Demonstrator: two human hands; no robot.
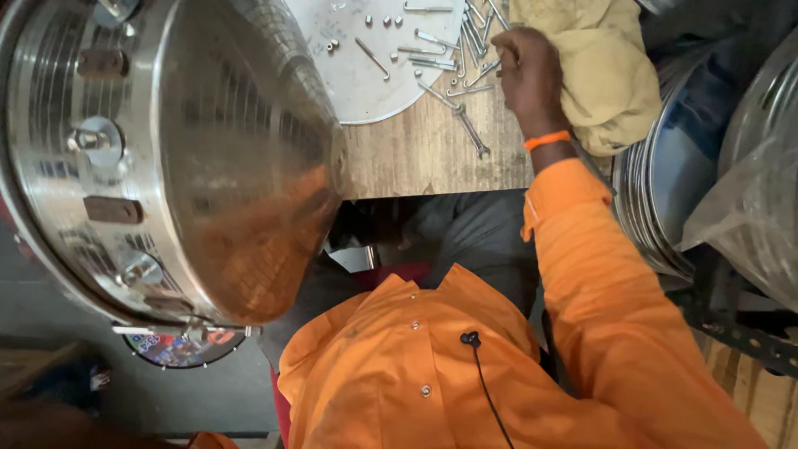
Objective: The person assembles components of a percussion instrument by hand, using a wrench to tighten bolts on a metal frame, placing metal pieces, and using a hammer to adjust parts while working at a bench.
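Note:
My right hand (pixel 528 75) reaches over a wooden table (pixel 432 162), fingers curled down among several thin metal hook rods (pixel 432 58) and small bolts. Whether it grips one is hidden by the fingers. An orange band (pixel 546 140) circles the wrist above the orange sleeve (pixel 598 283). A spanner (pixel 471 133) lies just left of the wrist. The rods and bolts are scattered on a round grey metal plate (pixel 357 75). A large shiny steel drum shell (pixel 166 166) with lugs on its rim fills the left. My left hand is out of sight.
A yellow cloth (pixel 607 71) lies bunched to the right of the hand. Stacked steel rims (pixel 665 191) and a plastic-wrapped shiny object (pixel 761 183) stand at the right. A small round disc (pixel 179 349) shows below the drum shell. Dark floor lies at lower left.

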